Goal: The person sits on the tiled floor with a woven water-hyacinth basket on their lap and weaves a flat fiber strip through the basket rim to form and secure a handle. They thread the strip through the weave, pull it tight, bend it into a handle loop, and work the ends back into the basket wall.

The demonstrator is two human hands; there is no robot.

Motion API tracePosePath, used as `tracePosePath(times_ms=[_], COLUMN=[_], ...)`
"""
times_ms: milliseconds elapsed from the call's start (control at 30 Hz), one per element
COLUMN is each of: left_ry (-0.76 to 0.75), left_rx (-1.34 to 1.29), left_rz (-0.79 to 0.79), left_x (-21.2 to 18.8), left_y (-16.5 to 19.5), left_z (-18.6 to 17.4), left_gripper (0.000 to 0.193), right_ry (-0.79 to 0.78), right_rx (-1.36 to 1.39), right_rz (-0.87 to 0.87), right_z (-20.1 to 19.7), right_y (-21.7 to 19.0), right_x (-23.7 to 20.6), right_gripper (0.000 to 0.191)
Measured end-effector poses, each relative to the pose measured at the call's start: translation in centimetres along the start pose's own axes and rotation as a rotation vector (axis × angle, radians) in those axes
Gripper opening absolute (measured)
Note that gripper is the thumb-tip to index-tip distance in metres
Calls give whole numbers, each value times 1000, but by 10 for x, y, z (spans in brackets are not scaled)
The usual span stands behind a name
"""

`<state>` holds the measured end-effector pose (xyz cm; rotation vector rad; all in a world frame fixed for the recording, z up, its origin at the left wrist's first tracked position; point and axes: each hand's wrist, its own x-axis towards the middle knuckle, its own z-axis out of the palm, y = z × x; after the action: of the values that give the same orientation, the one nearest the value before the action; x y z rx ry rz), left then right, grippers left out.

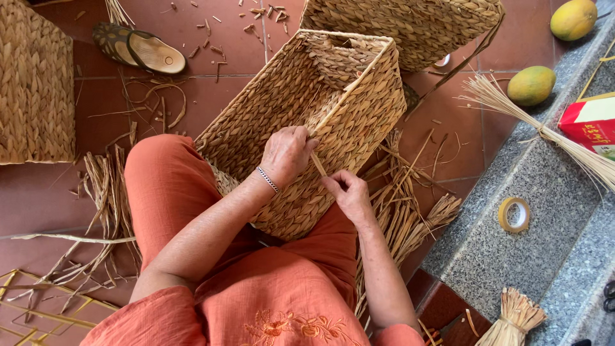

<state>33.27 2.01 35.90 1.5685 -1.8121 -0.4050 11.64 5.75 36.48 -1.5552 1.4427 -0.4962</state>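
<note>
A red and white carton (592,125) sits at 3 o'clock on the speckled grey stone step (512,256), with a roll of yellow tape (514,214) below it. Dead centre, a rectangular woven straw basket (301,109) rests tipped on the person's lap. The left hand (287,154) presses its coarse braided side, fingers curled, while the right hand (346,192) pinches a flat straw strip (318,165).

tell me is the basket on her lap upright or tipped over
Tipped on its side: the woven basket lies across the lap with its open mouth facing away, both hands on its side wall.
</note>
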Motion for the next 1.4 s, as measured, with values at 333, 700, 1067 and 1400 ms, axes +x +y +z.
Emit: tracePosePath(times_ms=[333, 700, 1067, 1400], left_ry=[-204, -189, -235, -38], left_rx=[93, -196, -156, -264], left_rz=[-9, 103, -139, 214], left_x=[0, -12, -4, 11], left_y=[0, 6, -15, -14], left_z=[4, -53, -11, -64], left_gripper=[12, 44, 30, 7], right_ry=[106, 3, -237, -142], right_rx=[31, 232, 214, -319], right_rz=[-242, -258, -429, -370], right_z=[15, -1, 22, -10], right_y=[-17, -31, -64, -75], right_x=[-31, -74, -21, 78], right_gripper=[21, 34, 23, 25])
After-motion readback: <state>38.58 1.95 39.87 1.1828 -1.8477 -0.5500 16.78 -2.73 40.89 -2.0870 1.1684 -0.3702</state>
